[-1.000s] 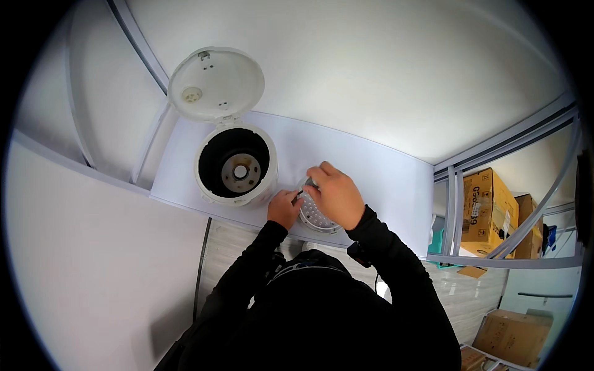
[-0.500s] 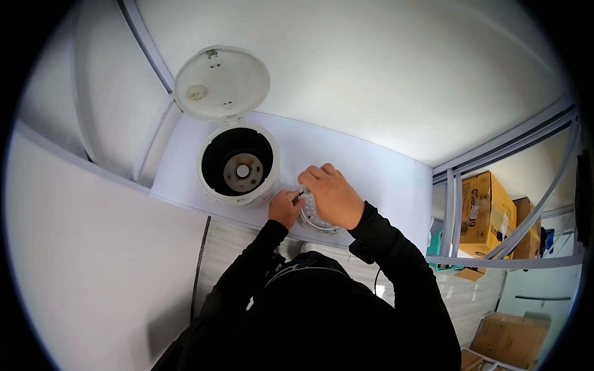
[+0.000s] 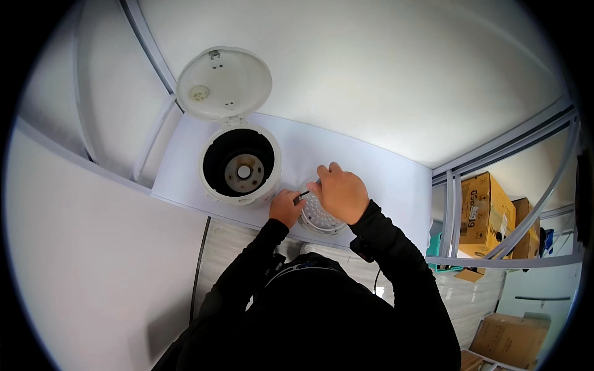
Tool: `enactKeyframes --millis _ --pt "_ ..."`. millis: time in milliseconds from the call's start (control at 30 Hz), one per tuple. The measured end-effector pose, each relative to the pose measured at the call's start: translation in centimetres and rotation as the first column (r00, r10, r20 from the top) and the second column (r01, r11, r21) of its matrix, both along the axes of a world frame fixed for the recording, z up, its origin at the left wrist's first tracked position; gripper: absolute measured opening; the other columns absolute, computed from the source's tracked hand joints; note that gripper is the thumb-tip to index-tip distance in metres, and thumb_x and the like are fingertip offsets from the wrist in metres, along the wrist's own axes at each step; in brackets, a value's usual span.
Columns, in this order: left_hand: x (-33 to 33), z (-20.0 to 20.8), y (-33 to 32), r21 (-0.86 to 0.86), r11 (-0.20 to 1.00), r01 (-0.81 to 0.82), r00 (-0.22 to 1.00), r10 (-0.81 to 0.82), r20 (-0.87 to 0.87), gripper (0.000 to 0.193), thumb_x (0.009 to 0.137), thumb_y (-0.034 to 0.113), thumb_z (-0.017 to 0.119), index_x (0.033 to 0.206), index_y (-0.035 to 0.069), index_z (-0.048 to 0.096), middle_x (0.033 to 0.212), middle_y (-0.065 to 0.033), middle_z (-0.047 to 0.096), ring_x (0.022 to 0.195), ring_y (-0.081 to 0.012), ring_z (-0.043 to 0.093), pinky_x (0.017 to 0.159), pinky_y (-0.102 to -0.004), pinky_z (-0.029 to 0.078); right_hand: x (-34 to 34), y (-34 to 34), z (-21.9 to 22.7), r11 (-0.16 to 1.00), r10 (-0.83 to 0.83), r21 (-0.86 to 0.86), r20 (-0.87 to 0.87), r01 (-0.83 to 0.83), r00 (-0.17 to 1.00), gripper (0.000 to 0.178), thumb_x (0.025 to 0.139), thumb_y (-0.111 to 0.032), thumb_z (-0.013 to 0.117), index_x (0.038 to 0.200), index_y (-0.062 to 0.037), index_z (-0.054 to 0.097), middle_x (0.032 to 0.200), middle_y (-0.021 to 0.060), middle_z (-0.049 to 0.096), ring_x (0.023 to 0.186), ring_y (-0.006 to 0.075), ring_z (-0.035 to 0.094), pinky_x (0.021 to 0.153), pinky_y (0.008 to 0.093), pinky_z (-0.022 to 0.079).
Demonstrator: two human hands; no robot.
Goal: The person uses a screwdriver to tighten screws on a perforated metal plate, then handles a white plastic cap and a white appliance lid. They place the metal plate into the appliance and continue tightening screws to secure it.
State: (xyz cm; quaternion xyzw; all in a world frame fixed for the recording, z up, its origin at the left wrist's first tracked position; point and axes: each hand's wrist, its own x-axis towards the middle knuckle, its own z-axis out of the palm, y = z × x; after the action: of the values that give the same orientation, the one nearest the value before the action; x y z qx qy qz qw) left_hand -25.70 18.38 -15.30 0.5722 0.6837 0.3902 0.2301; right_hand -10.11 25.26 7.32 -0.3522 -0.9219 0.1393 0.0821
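Observation:
A white rice cooker (image 3: 272,179) stands with its round lid (image 3: 226,83) raised, and a metal heating plate (image 3: 243,173) shows at the bottom of its dark inside. To its right lies a round, pale perforated tray (image 3: 318,216), partly covered by my hands. My left hand (image 3: 286,208) is at the tray's left edge, fingers pinched at one end of a thin dark rod (image 3: 304,193). My right hand (image 3: 341,193) curls over the tray from the right, its thumb and fingers closed at the rod's other end. What the rod belongs to is hidden.
The cooker and tray are on a white table (image 3: 371,167) against a pale wall. A metal frame (image 3: 456,216) rises beyond the right end, with a yellow-brown carton (image 3: 479,213) behind it. Another cardboard box (image 3: 510,340) sits at the lower right.
My right hand has shifted slightly right and turned at the wrist, uncovering more of the tray and the dark rod. My left hand has barely moved.

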Motion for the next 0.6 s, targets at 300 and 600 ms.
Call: enactKeyframes --millis 300,600 --pt "-0.1 0.7 0.4 -0.028 0.999 0.020 1.000 -0.020 -0.014 0.029 0.086 0.025 0.082 0.104 0.001 0.078 0.095 -0.0129 0.071 0.087 -0.0307 0.070 0.080 -0.0435 0.056 0.8 0.4 -1.0 0.998 0.040 0.057 -0.048 -0.038 0.998 0.031 0.090 -0.021 0.077 0.108 -0.0020 0.061 0.098 0.0217 0.061 0.080 0.0414 0.069 0.068 0.0493 0.056" --pt "0.1 1.0 0.2 -0.027 1.000 0.013 1.000 -0.014 -0.013 0.026 0.088 0.026 0.081 0.100 0.003 0.076 0.096 -0.0124 0.069 0.087 -0.0303 0.070 0.080 -0.0426 0.056 0.6 -0.7 -0.5 0.998 0.004 0.060 0.027 -0.006 1.000 0.032 0.089 -0.023 0.078 0.109 -0.0045 0.061 0.100 0.0192 0.061 0.080 0.0381 0.069 0.067 0.0490 0.056"
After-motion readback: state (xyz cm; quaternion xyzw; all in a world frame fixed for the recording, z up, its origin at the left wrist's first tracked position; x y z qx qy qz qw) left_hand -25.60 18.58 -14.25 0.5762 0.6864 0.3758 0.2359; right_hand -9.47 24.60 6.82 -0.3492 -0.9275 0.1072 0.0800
